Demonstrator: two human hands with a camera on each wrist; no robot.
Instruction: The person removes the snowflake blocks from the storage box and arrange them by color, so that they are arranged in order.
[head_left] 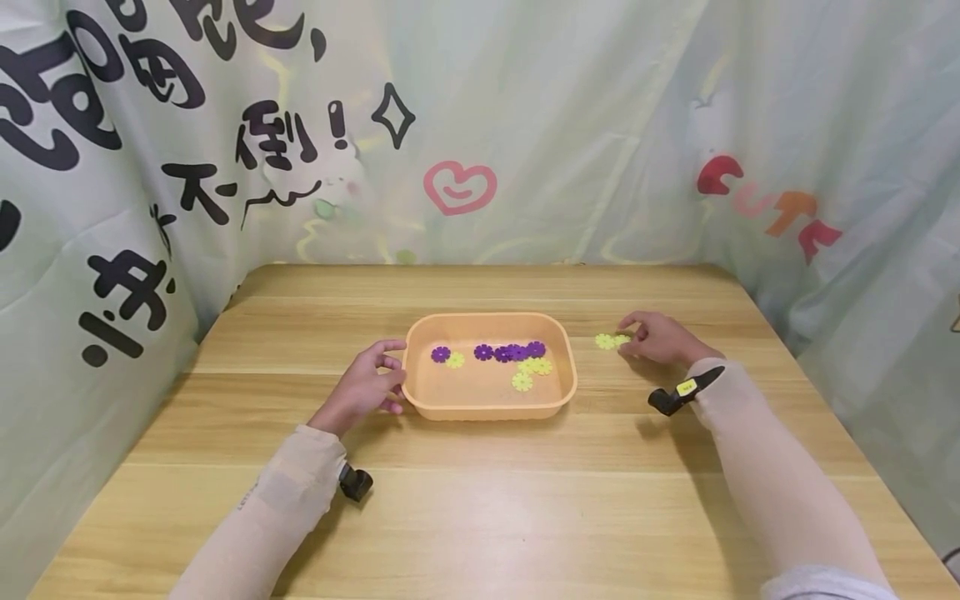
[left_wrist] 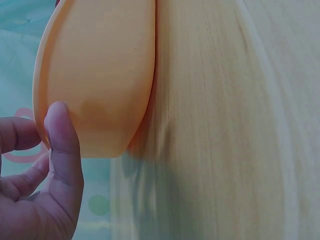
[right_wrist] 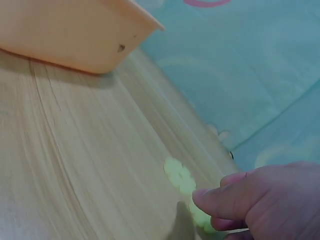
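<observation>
A shallow orange plastic basin (head_left: 487,412) sits on the table in the head view. Inside are several purple flower-shaped discs (head_left: 483,352) and several yellow flower-shaped discs (head_left: 522,382). My left hand (head_left: 363,385) holds the basin's left end, thumb and forefinger at its rim in the left wrist view. Right of the basin, two yellow flower-shaped discs (right_wrist: 179,175) lie side by side; whether they are joined I cannot tell. My right hand (head_left: 660,340) has thumb and fingers at the nearer disc (right_wrist: 201,219), pinching it; the thumb partly covers it.
The wooden table (head_left: 480,517) reaches back to a printed curtain (head_left: 570,167), which hangs behind it and along both sides. A black wrist camera (head_left: 675,398) sticks out below the right wrist, and another camera (head_left: 356,482) beside the left forearm.
</observation>
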